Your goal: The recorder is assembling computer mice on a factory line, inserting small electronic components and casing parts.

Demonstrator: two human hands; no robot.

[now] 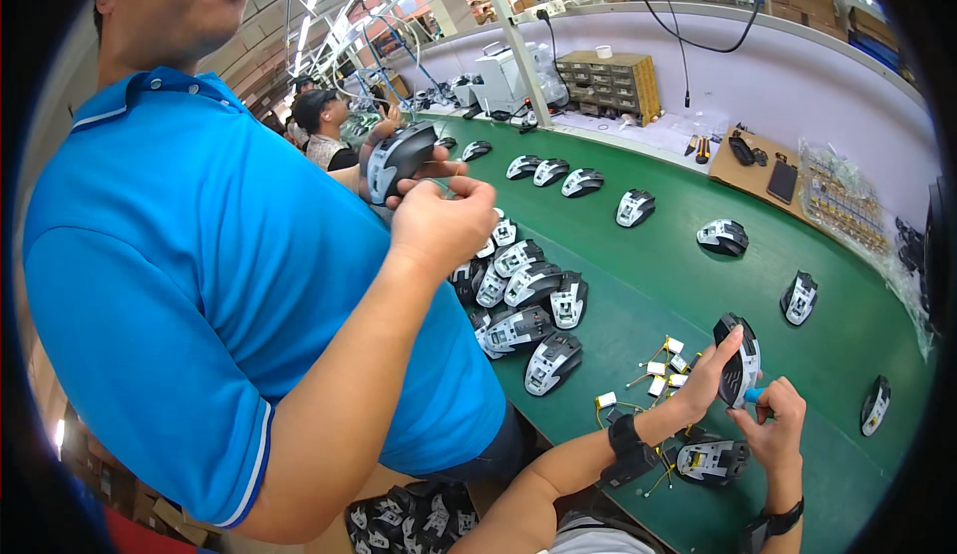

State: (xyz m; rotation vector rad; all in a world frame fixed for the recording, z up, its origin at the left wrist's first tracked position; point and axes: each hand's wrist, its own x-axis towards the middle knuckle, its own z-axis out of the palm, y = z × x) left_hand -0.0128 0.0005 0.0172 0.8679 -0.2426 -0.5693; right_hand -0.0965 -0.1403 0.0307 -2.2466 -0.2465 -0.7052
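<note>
My left hand (706,385) is closed round a black and grey computer mouse (740,355), held tilted on edge above the green table. My right hand (778,424) pinches a small bright blue piece (754,395) against the lower end of that mouse; its exact kind is hard to make out. Just below my hands lies another mouse body (710,460) with its inside exposed. Small white battery packs (657,386) with thin wires are scattered left of my left hand.
At left a co-worker in a blue shirt (199,285) holds a mouse (397,163). Several mouse bodies (533,283) lie clustered beside them; more are spaced along the green table (658,285). A phone (783,181) and bagged parts (842,195) lie at the far right edge.
</note>
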